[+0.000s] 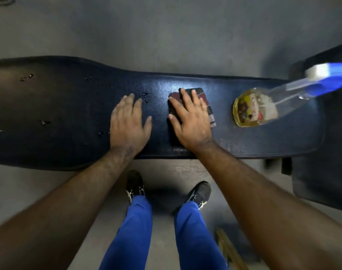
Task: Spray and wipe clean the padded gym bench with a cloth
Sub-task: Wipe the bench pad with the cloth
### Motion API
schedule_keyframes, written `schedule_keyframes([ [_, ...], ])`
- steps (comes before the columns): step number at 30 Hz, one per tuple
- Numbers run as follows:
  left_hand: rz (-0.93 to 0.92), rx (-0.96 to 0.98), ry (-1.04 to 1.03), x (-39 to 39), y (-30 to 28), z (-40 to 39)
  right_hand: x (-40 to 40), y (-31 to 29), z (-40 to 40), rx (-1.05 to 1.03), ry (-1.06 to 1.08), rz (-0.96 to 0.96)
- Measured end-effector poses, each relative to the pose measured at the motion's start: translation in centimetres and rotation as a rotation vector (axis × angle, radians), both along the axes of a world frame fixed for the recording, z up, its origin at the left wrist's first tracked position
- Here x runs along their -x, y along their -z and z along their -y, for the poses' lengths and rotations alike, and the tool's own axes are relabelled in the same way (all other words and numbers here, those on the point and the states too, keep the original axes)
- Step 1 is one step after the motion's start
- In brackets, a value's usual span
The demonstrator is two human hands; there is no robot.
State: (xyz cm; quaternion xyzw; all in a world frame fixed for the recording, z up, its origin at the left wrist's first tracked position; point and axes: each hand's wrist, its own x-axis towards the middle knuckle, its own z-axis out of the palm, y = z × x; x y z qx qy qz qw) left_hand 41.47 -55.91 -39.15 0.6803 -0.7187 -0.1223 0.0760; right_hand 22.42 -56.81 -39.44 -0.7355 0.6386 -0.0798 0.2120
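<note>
Head view: padded bench (244,137) lay with long axis left-right across frame, person standing at its near side. Right hand (191,121) flat, fingers spread, pressed on folded dark cloth (204,98) at bench middle. Left hand (128,121) open, palm down on bare pad, holding nothing. Droplets (145,95) lay just beyond left hand, more further left; so unwiped stretch sat left of cloth. Spray bottle (263,106) stood right of cloth, yellow liquid inside; label blurred, unreadable.
</note>
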Motion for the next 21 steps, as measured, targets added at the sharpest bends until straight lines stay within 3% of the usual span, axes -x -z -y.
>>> schedule_keyframes([
  [6,0.008,0.087,0.049,-0.4,2.2,-0.8,0.3,1.0,1.5,0.06,-0.019,-0.14],
  [10,-0.063,0.028,0.032,-0.7,1.4,-0.4,-3.0,0.2,2.7,0.003,0.219,-0.059],
  [13,-0.223,-0.009,-0.004,-1.5,-0.2,0.1,-4.2,-0.8,-0.3,-0.046,-0.089,0.011],
  [15,-0.205,0.022,-0.024,-3.0,-0.7,0.4,-1.6,-0.2,-0.3,-0.006,-0.344,-0.063],
  [16,-0.162,0.028,-0.019,-3.9,-0.7,0.4,-0.4,0.4,0.7,0.037,-0.374,-0.115],
  [17,-0.111,0.017,-0.003,-4.6,-0.5,0.4,0.2,0.9,1.9,0.07,-0.296,-0.161],
  [20,0.009,-0.008,0.076,-6.1,0.7,-0.1,-3.6,0.8,3.0,0.031,0.199,-0.152],
  [21,0.021,0.001,0.09,-6.2,0.9,-0.3,-5.7,0.5,2.1,0.034,0.191,-0.123],
])
